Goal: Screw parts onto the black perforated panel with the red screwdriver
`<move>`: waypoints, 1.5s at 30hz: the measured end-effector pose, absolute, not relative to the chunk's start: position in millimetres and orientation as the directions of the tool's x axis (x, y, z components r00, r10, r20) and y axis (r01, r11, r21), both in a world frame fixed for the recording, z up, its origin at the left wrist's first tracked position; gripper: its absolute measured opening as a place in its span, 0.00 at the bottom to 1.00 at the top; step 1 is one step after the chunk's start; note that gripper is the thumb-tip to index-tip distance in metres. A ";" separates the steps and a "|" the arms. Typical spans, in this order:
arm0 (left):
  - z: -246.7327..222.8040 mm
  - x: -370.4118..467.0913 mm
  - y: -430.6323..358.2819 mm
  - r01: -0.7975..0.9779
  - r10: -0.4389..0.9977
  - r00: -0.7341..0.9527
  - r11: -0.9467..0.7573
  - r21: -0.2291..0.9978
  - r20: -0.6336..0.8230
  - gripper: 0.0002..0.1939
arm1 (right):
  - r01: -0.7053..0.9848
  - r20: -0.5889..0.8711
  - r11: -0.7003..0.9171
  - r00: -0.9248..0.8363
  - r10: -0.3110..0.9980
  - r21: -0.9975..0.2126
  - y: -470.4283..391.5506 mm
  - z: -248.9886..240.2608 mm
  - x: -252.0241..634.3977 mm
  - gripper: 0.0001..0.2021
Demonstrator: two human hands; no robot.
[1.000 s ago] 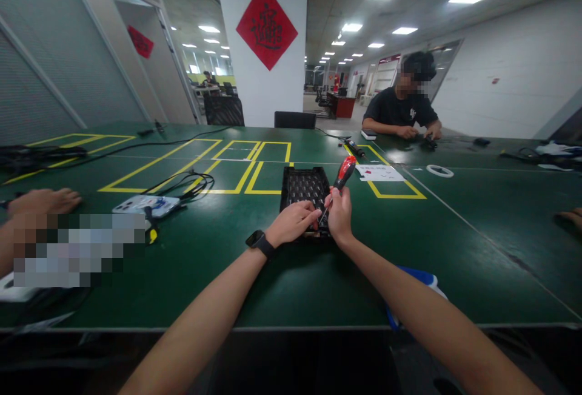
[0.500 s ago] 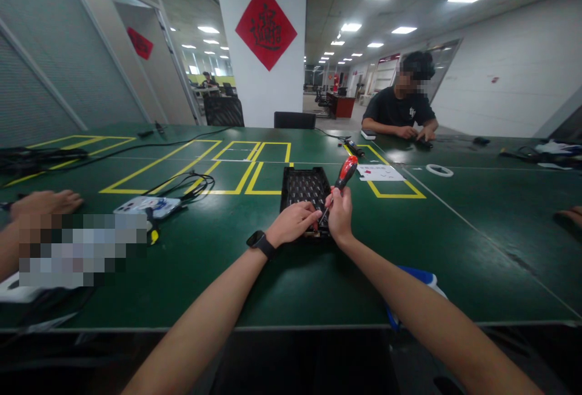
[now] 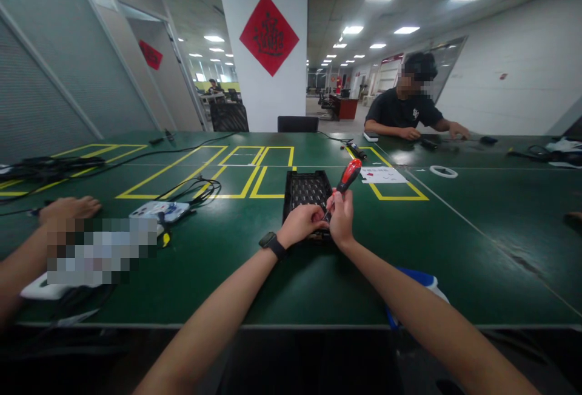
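Note:
A black tray-like case (image 3: pixel 310 185) with rows of small light marks inside lies on the green table in front of me. My right hand (image 3: pixel 341 216) grips a screwdriver (image 3: pixel 350 174) with a red and black handle, tilted so that its shaft points down and left to the case's near end. From the left, my left hand (image 3: pixel 302 224) rests over the near part of the case, its fingers pinched together at the shaft's lower end. The screwdriver's tip and anything small between those fingertips are hidden.
A phone (image 3: pixel 159 210) and black cables (image 3: pixel 207 189) lie to the left, near another person's hand (image 3: pixel 68 208). Right of the case are a white paper sheet (image 3: pixel 384 175) and a tape roll (image 3: pixel 443 172). A blue-and-white object (image 3: pixel 421 276) sits beneath my right forearm. Someone sits opposite (image 3: pixel 404 110).
My left fingers have curled in closer around the screwdriver's lower end. The right hand keeps its grip. The person opposite has stretched one hand outward, and the view has shifted slightly.

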State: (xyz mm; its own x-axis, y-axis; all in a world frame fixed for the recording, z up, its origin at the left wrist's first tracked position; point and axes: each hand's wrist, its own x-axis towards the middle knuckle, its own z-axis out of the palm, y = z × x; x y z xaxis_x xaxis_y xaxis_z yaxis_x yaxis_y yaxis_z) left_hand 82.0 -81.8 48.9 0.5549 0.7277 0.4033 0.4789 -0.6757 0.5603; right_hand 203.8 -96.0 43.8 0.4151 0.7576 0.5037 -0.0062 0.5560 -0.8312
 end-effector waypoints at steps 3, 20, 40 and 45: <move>47.0 83.3 -81.3 0.406 0.752 0.543 -0.624 0.667 0.373 0.12 | -0.015 0.509 0.558 0.387 0.769 -0.830 -98.9 45.3 203.4 0.12; 43.3 79.6 -82.8 0.245 0.743 0.569 -0.564 0.789 0.354 0.09 | 0.014 0.534 0.549 0.261 0.805 -0.836 -102.9 48.7 202.7 0.12; 49.8 77.9 -87.2 0.267 0.682 0.635 -0.635 0.725 0.364 0.06 | -0.059 0.502 0.518 0.177 0.847 -0.853 -105.2 52.6 203.0 0.14; 44.0 78.7 -84.2 0.289 0.724 0.593 -0.600 0.746 0.352 0.11 | -0.054 0.518 0.537 0.196 0.833 -0.842 -105.8 53.6 200.7 0.13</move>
